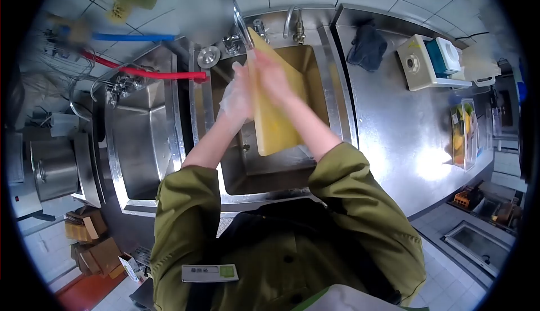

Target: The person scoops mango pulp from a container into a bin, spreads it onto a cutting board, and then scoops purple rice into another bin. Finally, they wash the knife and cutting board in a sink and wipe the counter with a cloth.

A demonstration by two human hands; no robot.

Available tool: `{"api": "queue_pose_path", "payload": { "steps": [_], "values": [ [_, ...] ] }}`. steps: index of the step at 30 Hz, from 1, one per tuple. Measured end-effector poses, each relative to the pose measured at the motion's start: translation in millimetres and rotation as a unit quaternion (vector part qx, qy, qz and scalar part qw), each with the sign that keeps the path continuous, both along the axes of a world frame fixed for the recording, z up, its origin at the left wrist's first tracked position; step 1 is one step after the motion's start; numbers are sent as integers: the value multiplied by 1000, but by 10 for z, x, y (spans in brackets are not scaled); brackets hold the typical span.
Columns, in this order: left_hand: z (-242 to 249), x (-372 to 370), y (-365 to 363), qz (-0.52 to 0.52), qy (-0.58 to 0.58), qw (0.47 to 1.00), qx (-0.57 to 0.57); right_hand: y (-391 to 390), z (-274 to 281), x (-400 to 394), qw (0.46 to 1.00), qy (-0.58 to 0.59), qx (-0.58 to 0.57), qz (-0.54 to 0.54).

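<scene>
A yellow cutting board (275, 128) stands tilted on edge inside the right-hand sink (242, 182), under a curved tap (238, 15). My left hand (239, 97), in a thin clear plastic glove, grips the board from its left side, with its fingers partly hidden. On the board's right face lies my right hand (270, 80), blurred by motion, so its fingers cannot be made out. Both olive sleeves are pushed up to the elbows.
To the left is a second steel sink (140, 148), with a red hose (146, 73) above it. On the steel counter (388, 119) at right lie a dark cloth (367, 46), a beige appliance (419, 63) and a clear container (462, 133) of produce. A drain strainer (208, 57) sits behind the sink.
</scene>
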State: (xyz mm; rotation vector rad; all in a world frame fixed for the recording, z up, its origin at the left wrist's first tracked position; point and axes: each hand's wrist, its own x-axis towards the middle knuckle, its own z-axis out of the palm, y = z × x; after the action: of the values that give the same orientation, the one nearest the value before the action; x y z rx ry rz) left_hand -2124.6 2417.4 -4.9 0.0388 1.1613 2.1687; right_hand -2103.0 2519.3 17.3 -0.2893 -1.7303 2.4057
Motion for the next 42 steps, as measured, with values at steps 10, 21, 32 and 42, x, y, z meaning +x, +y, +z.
{"api": "queue_pose_path", "payload": {
  "steps": [10,21,32,42],
  "values": [
    [503,70,-54,-181,419,780,-429,449,-1654,-601,948,-265,176,-22],
    [452,44,-336,-205,478,683,-513,-73,-1215,-336,960,-161,228,-33],
    [1675,194,-1518,94,43,907,-409,440,-2646,704,885,-455,-59,77],
    [737,-3,-2993,81,-36,920,-383,734,-946,1240,925,-370,-57,-69]
  ]
}}
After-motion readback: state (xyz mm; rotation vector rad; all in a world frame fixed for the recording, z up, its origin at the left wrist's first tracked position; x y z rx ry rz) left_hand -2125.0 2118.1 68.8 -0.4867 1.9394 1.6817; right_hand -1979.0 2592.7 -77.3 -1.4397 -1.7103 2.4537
